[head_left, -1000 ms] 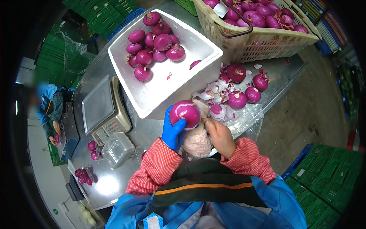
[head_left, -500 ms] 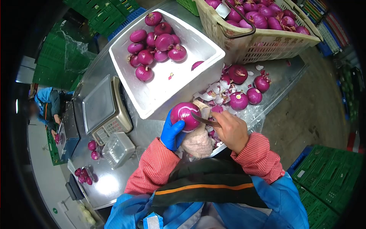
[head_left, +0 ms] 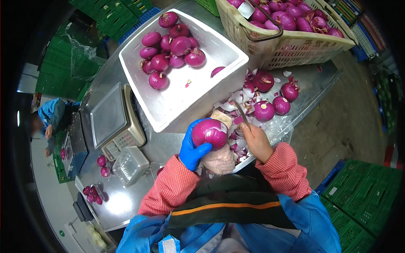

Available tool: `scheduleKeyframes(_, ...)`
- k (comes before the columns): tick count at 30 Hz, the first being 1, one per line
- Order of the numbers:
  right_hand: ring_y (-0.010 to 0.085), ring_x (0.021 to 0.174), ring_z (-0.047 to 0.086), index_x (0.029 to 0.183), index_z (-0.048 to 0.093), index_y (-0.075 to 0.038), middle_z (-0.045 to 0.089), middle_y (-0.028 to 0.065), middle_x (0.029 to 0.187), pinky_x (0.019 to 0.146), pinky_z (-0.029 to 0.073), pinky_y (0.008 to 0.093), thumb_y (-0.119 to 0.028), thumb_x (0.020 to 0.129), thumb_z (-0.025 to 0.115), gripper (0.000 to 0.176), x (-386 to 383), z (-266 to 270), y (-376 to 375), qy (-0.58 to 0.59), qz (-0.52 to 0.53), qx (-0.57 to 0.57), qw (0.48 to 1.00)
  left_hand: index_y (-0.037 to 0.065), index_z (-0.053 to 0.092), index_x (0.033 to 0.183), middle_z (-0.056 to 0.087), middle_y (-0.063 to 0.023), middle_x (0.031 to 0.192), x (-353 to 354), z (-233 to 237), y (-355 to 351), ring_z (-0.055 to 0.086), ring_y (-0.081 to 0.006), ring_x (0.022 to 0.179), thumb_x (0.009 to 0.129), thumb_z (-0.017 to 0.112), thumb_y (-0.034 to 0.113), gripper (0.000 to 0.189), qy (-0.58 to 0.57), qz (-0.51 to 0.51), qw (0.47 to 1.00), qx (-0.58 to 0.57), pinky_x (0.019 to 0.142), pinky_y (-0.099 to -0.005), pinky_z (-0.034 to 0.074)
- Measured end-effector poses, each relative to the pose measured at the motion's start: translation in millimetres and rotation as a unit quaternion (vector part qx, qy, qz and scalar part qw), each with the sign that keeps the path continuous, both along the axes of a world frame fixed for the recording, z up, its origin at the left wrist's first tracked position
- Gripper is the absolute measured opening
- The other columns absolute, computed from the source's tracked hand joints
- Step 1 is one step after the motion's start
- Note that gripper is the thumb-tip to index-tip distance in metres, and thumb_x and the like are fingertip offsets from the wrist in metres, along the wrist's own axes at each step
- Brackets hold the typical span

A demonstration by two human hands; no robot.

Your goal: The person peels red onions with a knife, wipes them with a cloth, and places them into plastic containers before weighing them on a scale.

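In my left hand (head_left: pixel 192 147), which wears a blue glove, is a large red onion (head_left: pixel 209 133) with a paler patch on its upper right side. My bare right hand (head_left: pixel 257 142) grips a knife (head_left: pixel 241 110), its blade pointing up and left, apart from the onion. Below the onion lies a crumpled pale cloth (head_left: pixel 220 161). Loose onion skins (head_left: pixel 242 99) are heaped beyond the knife. Several whole onions, one of them a trimmed onion (head_left: pixel 264 111), rest right of the skins.
A white foam box (head_left: pixel 198 101) with several onions stands ahead. Behind it on the right is a crate (head_left: pixel 291 52) full of onions. At left are a scale (head_left: pixel 120 122), a clear plastic tray (head_left: pixel 131 166) and small onions. Another person (head_left: pixel 52 114) stands far left.
The knife has come away from the onion and swung to point upward, with my right hand slightly lower. The onion has turned in my left hand. The other person's hand has moved.
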State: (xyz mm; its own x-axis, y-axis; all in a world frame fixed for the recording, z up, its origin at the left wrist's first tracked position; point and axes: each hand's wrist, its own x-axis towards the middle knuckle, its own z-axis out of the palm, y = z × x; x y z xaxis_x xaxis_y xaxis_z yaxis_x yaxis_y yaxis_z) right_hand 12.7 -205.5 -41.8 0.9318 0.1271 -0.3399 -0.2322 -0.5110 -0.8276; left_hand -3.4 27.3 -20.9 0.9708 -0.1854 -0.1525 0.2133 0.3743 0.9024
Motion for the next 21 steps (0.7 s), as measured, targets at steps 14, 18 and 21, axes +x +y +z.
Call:
scheduleKeyframes(14,0.0324,0.078,0.063,0.111,0.065,-0.005,0.06,0.0121,0.086,0.067,0.051,0.0409,-0.013,0.083,0.065,0.03,-16,30,6,-0.32,0.058,-0.147,0.934,0.005,0.042,0.139,0.056,-0.0113,0.131,3,-9,5,0.056,-0.0238,0.12,0.076,0.081,0.015,0.075,0.019,0.007,1.0,0.005,0.106,-0.0389,0.044)
scheduleKeyframes(18,0.0348,0.077,0.064,0.107,0.064,-0.005,0.063,0.013,0.089,0.069,0.052,0.0428,-0.019,0.087,0.065,0.025,-22,19,10,-0.264,0.036,-0.085,0.96,0.005,0.042,0.139,0.056,-0.0113,0.131,3,-13,5,0.056,-0.0232,0.12,0.076,0.082,0.016,0.075,-0.003,0.005,0.999,0.034,0.106,-0.0384,0.043)
scheduleKeyframes(21,0.04,0.076,0.062,0.107,0.063,-0.002,0.065,0.0173,0.087,0.068,0.051,0.0445,-0.023,0.094,0.058,0.025,-26,0,21,-0.247,-0.006,-0.006,0.969,0.005,0.042,0.139,0.056,-0.0112,0.13,4,-11,4,0.055,-0.023,0.12,0.076,0.082,0.017,0.075,0.023,0.011,0.999,0.04,0.106,-0.0385,0.043)
